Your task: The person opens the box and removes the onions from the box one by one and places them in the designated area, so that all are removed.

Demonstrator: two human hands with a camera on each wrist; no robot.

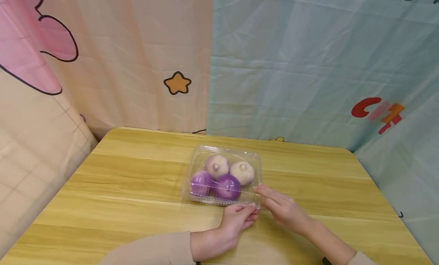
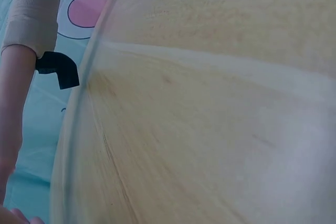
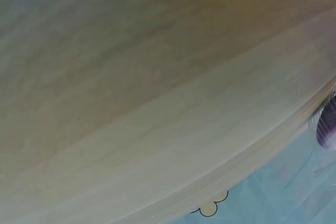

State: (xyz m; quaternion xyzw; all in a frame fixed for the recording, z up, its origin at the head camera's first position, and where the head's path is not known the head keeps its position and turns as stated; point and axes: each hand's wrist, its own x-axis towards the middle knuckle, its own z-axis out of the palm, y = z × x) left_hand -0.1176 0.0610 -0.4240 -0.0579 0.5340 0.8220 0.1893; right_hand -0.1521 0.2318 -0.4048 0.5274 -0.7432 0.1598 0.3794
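A clear rectangular plastic box (image 1: pixel 240 155) holding four round purple-and-white bulbs (image 1: pixel 228 187) lies on the yellow wood-grain counter (image 1: pixel 137 173); the left hand (image 1: pixel 236 221) pinches its five o'clock corner; the right hand (image 1: pixel 284 209), fingers straight, touches its four o'clock edge.

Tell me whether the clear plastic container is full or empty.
Partly filled: in the clear plastic container, the head view shows two purple bulbs and two paler bulbs, with some space around them.

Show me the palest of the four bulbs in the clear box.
The rear right bulb in the clear box: it is creamy white, while its rear-left neighbour is tinged purple and the two front bulbs are strongly purple.
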